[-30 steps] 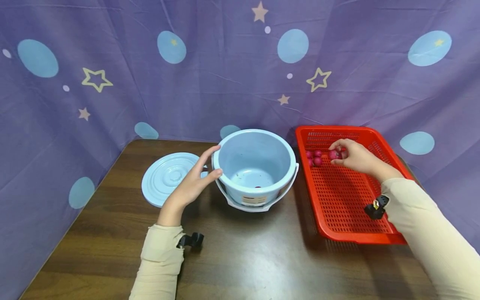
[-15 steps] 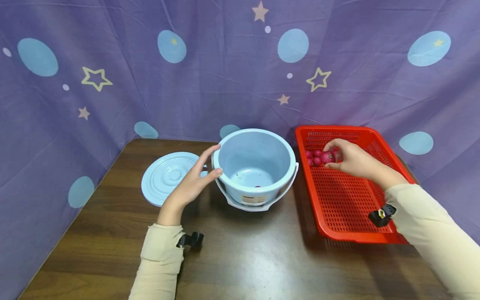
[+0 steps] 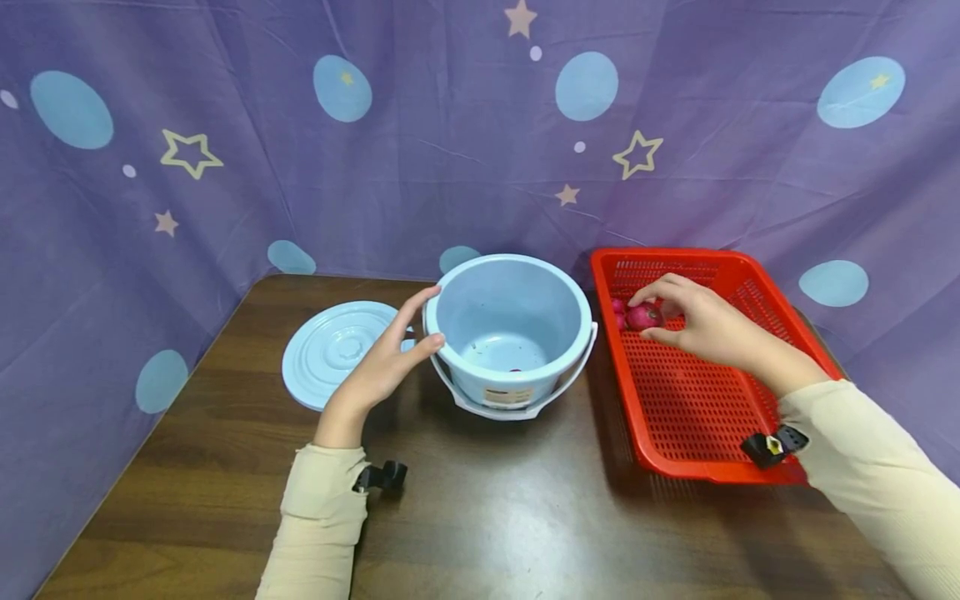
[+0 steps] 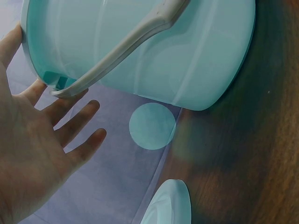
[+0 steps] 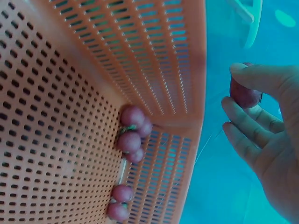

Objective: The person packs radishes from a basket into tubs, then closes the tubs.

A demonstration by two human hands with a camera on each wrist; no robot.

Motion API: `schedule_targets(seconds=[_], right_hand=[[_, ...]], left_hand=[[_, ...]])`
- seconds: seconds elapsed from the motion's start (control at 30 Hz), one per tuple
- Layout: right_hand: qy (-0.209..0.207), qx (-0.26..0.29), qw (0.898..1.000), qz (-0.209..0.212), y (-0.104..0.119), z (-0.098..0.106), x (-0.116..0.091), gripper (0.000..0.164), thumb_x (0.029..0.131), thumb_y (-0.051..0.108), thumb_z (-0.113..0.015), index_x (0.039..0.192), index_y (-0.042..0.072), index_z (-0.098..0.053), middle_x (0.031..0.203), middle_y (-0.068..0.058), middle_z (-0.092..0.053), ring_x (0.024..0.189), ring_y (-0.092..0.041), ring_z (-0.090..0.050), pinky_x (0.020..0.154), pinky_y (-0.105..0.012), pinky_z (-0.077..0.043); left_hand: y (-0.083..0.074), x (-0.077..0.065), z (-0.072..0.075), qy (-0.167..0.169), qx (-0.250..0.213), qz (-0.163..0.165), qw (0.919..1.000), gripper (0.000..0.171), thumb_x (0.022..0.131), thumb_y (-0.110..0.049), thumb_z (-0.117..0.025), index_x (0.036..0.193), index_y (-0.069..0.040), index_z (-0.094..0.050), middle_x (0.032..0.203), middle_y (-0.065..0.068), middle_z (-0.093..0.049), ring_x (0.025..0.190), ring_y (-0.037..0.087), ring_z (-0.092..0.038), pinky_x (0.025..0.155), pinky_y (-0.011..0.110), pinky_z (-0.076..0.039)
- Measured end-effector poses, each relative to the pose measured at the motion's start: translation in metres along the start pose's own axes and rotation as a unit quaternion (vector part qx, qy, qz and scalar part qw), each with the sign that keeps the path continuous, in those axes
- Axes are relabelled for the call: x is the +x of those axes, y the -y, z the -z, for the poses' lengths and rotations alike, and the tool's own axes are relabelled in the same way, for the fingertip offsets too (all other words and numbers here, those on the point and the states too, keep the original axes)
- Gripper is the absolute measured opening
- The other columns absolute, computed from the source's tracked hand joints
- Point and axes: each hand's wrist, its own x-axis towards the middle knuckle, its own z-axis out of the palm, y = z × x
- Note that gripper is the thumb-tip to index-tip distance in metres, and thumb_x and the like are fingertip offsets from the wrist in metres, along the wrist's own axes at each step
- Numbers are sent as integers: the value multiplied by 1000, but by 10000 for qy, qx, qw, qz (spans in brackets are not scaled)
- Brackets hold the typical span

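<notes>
My left hand [image 3: 386,358] touches the left rim of a light blue bucket [image 3: 508,275]. In the left wrist view its fingers are spread and fairly straight beside the bucket's handle [image 4: 126,53]. A small bit of red shows low inside the bucket, mostly hidden by the front rim. My right hand [image 3: 701,321] pinches a round red radish [image 3: 643,316] between thumb and fingers, above the red basket [image 3: 716,472]. The right wrist view shows this radish [image 5: 244,91] raised off the basket floor. Several other radishes [image 5: 130,141] lie in the basket's far left corner.
A light blue lid [image 3: 330,350] lies on the brown wooden table [image 3: 465,517], left of the bucket. The bucket's handle hangs down in front. Behind the table hangs a purple curtain [image 3: 450,150] with stars and dots.
The right hand has moved left over the basket with the radish, toward the bucket, and now covers some of the other radishes in the head view. My left hand has stayed in place.
</notes>
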Motion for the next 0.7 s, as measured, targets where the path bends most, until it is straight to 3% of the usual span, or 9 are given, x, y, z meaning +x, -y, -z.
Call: schedule_targets(seconds=[0.23, 0.47, 0.7], right_hand=[[28, 106, 9999, -65, 17, 3, -1, 44, 75, -1, -84, 114, 7, -64, 105, -2, -60, 84, -15, -60, 73, -31, -52], [-288, 363, 9978, 467, 34, 6, 0, 48, 72, -6, -84, 112, 9, -63, 107, 2, -60, 86, -10, -62, 80, -15, -47], [-342, 472, 9955, 741, 53, 3, 9, 47, 73, -1, -86, 113, 12, -65, 105, 6, -60, 86, -8, -56, 78, -19, -47]], left_hand=[[-2, 0, 0, -3, 5, -1, 10000, 65, 98, -36, -59, 155, -27, -29, 158, 1, -28, 137, 22, -31, 109, 56, -25], [-2, 1, 0, 11, 14, 19, 10000, 65, 98, -36, -59, 155, -28, -29, 158, 1, -28, 137, 22, -31, 109, 56, -25], [0, 0, 0, -11, 23, 38, 10000, 65, 98, -37, -59, 155, -28, -30, 158, 0, -28, 137, 21, -31, 109, 56, -25]])
